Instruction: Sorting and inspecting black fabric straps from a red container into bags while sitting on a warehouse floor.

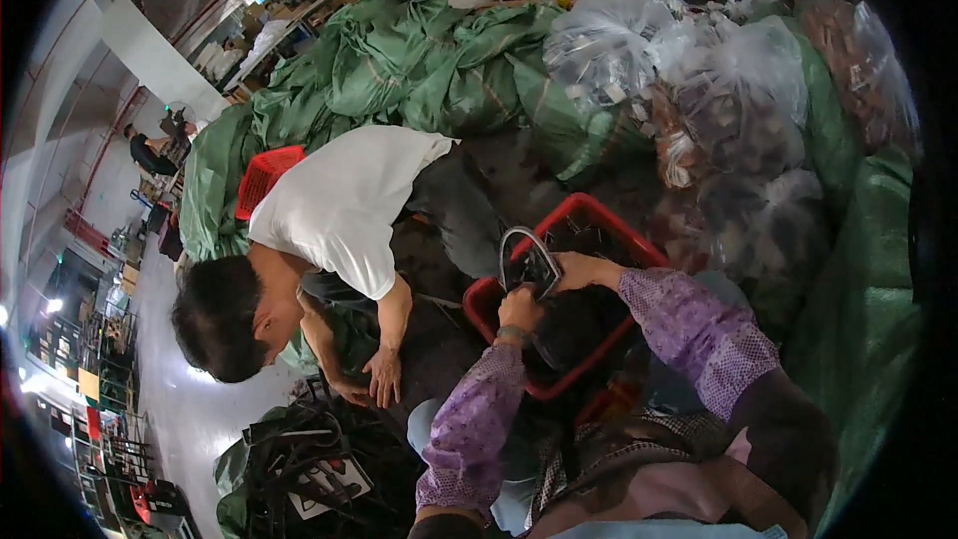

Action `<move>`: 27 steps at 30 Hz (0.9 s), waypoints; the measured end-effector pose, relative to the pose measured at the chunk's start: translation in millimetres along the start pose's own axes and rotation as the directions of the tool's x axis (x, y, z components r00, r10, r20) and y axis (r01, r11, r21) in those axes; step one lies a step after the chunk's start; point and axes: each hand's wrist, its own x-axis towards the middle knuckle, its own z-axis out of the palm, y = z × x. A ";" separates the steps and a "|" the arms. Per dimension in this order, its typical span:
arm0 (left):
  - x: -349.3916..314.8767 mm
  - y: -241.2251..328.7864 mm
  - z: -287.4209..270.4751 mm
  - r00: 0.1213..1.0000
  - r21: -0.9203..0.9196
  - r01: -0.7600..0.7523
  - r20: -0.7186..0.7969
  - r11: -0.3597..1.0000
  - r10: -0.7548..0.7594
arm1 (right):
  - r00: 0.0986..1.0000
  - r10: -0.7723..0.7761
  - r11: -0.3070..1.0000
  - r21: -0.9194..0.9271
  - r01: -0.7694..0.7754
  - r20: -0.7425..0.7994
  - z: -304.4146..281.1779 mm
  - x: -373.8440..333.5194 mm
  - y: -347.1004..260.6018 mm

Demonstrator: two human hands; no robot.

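Observation:
Over a red plastic basket [479, 311], my left hand [519, 311] and my right hand [582, 271] are close together on a dark looped strip [529, 236] with a pale grey edge. The loop arches up above my fingers; its exact kind is not clear. Both hands are closed, the left gripping the near side of the loop and the right its other side. Dark pieces lie in the basket below, partly hidden by my hands. Purple patterned sleeves cover both my forearms.
At left a co-worker in a white shirt [339, 210] bends low, hands near the ground. Black strips and a white sheet [334, 487] lie at lower left. Green woven sacks [419, 60] and clear filled bags [738, 90] are heaped behind and right. A red crate [267, 180] stands behind the co-worker.

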 end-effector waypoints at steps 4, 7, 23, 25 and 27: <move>0.8 -3.4 -1.8 0.998 0.007 0.017 0.064 1.000 -0.017 | 0.974 -0.212 0.906 0.359 0.225 -0.075 6.6 4.3 -19.6; 2.1 -13.8 1.6 0.992 -0.087 -0.088 0.078 0.992 0.095 | 0.970 -0.241 0.814 0.539 0.215 -0.023 0.7 0.3 -29.8; 14.4 -37.9 15.1 0.911 -0.154 -0.409 -0.010 0.899 0.413 | 0.967 -0.022 0.663 0.727 -0.176 0.254 13.0 7.7 -26.9; 16.9 -39.2 13.3 0.829 -0.150 -0.558 -0.114 0.816 0.547 | 0.974 0.012 0.606 0.773 -0.188 0.228 7.8 -0.7 -42.9; 15.1 -22.6 -9.2 0.945 -0.411 -0.119 0.232 0.904 0.230 | 0.985 0.073 0.549 0.818 -0.172 0.158 10.1 -1.2 -44.5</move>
